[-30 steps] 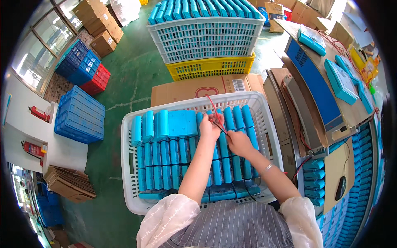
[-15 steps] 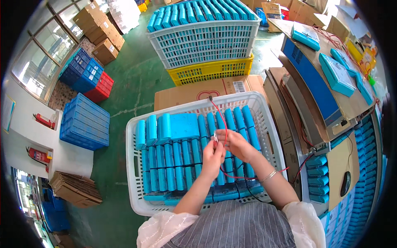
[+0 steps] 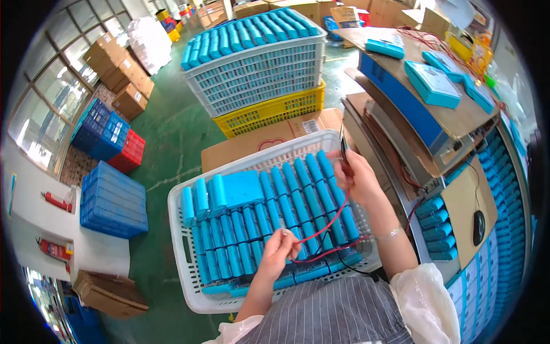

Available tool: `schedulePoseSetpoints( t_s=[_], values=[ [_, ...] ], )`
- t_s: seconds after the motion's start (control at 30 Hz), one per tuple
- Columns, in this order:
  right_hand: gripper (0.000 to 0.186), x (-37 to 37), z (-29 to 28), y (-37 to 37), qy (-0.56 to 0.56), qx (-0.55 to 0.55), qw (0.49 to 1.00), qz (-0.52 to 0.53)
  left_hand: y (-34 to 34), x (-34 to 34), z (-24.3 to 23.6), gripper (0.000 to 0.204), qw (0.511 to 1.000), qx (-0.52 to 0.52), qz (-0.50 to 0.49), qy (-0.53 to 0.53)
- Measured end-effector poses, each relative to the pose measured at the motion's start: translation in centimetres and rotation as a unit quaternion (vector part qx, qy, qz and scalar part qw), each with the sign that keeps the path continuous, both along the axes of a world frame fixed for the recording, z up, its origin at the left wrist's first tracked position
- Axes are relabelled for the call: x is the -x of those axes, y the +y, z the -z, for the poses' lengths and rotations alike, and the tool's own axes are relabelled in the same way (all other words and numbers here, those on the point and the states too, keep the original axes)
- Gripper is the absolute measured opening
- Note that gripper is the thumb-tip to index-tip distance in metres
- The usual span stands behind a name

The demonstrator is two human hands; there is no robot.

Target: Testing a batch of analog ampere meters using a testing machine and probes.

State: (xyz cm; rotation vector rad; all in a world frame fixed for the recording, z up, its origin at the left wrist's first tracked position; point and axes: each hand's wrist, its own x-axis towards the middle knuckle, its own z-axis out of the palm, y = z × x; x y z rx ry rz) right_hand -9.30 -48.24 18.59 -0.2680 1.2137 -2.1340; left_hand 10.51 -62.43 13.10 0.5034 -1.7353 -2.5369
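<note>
"Over the white slotted plastic basket [image 3: 197, 302], how are the two hands posed?"

"The left hand [image 3: 277, 252] is low, toward the wearer, thumb and fingertips pinched together on a thin red insulated wire [image 3: 333, 220]. The right hand [image 3: 362, 179] is higher, by the basket's far right corner, fingers curled inward."

"What does that right grip have?"

"It's closed around a slim dark object [image 3: 343, 143] that points upward; blur hides exactly what it is. The wire bows between both hands, above the rows of bright blue wrapped packs [image 3: 243, 186]."

"And what stands in the way?"

"The right forearm [image 3: 395, 252] crosses the basket's right side and covers part of it. Beyond the basket lies a brown cardboard box [image 3: 229, 159], then a white plastic crate [image 3: 258, 80] of blue packs stacked on a yellow plastic crate [image 3: 275, 114]. To the right, close by, is a brown-topped cabinet with a blue panel [image 3: 401, 106], more blue packs on top."
</note>
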Motion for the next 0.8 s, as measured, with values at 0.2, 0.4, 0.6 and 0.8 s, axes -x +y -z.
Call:
schedulePoseSetpoints(
  t_s=[0.2, 0.4, 0.6, 0.8],
  values=[
    [0.033, -4.5, -4.4, 13.7, 0.297, -0.164, 0.923, 0.183, 1.4, 4.5, -0.8, 0.024, 0.975, 0.150, -0.119, 0.110],
    [0.036, -11.0, -9.0, 24.5, 0.300, -0.210, 0.825, 0.431, 3.0, 9.1, -3.9, 0.032, 0.987, 0.119, 0.053, 0.098],
    [0.038, -19.4, -10.3, 35.2, 0.423, -0.126, 0.699, 0.562, 11.9, 10.9, -10.2, 0.036, 0.958, -0.010, 0.237, 0.160],
    [0.024, -25.3, -10.0, 48.5, 0.452, -0.054, 0.623, 0.637, 20.3, 9.1, -13.1, 0.040, 0.861, -0.161, 0.367, 0.314]
  ],
)
